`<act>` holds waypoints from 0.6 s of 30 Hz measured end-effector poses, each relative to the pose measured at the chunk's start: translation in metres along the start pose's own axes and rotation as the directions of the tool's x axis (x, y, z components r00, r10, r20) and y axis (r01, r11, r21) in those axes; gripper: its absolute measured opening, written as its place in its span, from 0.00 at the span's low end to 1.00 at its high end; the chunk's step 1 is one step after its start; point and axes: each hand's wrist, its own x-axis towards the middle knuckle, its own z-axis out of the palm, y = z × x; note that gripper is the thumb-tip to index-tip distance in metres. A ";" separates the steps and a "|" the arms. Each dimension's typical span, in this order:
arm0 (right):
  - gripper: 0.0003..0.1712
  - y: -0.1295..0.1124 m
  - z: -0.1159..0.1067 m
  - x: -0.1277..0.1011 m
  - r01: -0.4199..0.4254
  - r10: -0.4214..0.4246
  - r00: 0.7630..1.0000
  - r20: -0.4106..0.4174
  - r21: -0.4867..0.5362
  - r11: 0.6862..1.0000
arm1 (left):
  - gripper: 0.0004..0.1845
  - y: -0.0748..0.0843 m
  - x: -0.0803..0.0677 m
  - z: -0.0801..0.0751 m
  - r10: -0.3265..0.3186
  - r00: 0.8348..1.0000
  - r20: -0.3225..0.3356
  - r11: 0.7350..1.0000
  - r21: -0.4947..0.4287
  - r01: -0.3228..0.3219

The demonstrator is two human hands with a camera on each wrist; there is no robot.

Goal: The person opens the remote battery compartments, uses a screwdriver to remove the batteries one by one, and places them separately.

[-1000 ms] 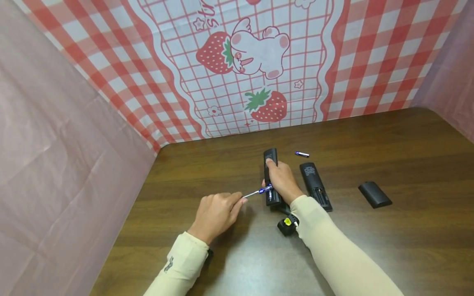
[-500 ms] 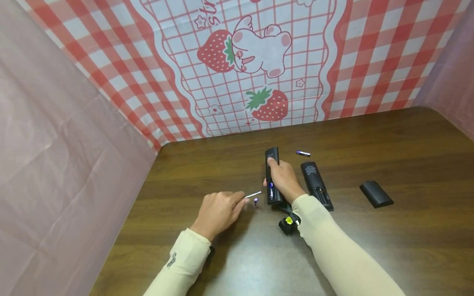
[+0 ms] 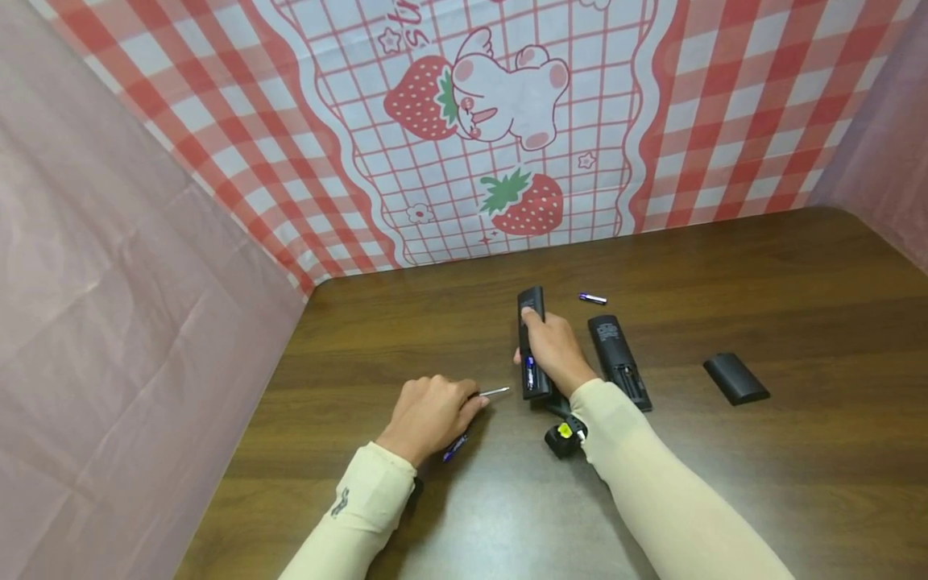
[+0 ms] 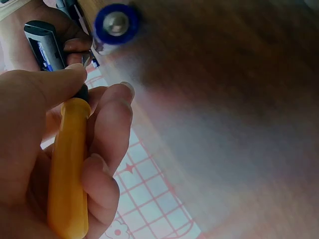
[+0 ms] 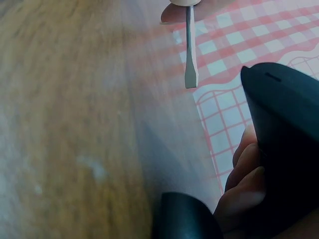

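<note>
My left hand [image 3: 451,407] grips a screwdriver by its yellow handle [image 4: 67,169]; the metal shaft [image 3: 496,391] points right toward a black remote [image 3: 531,302]. My right hand [image 3: 540,342] holds that remote down on the table, its back up and its battery bay open with one blue battery [image 3: 529,373] inside. Another blue battery [image 3: 455,448] lies loose on the table just below my left hand; its end [image 4: 115,22] shows close in the left wrist view. The flat screwdriver tip [image 5: 191,74] hangs free, left of the remote [image 5: 286,149].
A second black remote [image 3: 618,358] with an open bay lies right of my right hand. A loose black battery cover [image 3: 735,379] sits farther right. A third battery [image 3: 592,299] rests behind them. Pink cloth walls close the wooden table [image 3: 797,483] at the left and back.
The screwdriver lifted a battery out of the remote's bay. That battery dropped to the table and rolled toward me, ending below my left hand. The screwdriver pulled back slightly left.
</note>
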 end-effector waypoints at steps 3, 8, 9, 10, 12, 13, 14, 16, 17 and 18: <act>0.30 0.000 -0.001 0.000 -0.006 0.006 1.000 0.006 -0.005 1.000 | 0.13 0.000 0.001 0.000 -0.005 1.000 0.006 1.000 -0.001 0.005; 0.30 0.001 -0.002 0.000 -0.011 0.011 1.000 0.009 -0.020 1.000 | 0.13 0.000 0.001 0.000 0.001 1.000 -0.002 1.000 0.008 -0.001; 0.30 0.001 -0.002 0.000 -0.010 0.010 1.000 0.009 -0.022 1.000 | 0.13 0.000 0.001 0.000 0.002 1.000 -0.004 1.000 0.010 -0.002; 0.30 0.001 -0.002 0.000 -0.009 0.009 1.000 0.010 -0.023 1.000 | 0.13 0.000 0.001 0.000 0.003 1.000 -0.004 1.000 0.011 -0.003; 0.30 0.001 -0.002 0.000 -0.009 0.009 1.000 0.012 -0.023 1.000 | 0.13 0.000 0.001 0.000 0.002 1.000 -0.003 1.000 0.015 -0.002; 0.30 0.001 -0.002 0.000 -0.008 0.009 1.000 0.014 -0.022 1.000 | 0.13 0.000 0.001 0.000 0.001 1.000 0.000 1.000 0.018 -0.001; 0.30 0.001 -0.002 0.000 -0.008 0.008 1.000 0.016 -0.020 1.000 | 0.13 0.000 0.001 0.000 -0.001 1.000 0.004 1.000 0.021 0.001; 0.30 0.001 -0.002 0.000 -0.006 0.007 1.000 0.018 -0.014 1.000 | 0.13 0.000 0.001 0.000 -0.004 1.000 0.010 1.000 0.024 0.003; 0.30 0.000 -0.002 -0.001 -0.005 0.005 1.000 0.018 -0.011 1.000 | 0.13 0.000 0.001 0.000 -0.005 1.000 0.011 1.000 0.025 0.004; 0.30 0.000 -0.001 -0.001 -0.005 0.005 1.000 0.019 -0.008 1.000 | 0.14 0.000 0.001 0.000 -0.005 1.000 0.011 1.000 0.026 0.005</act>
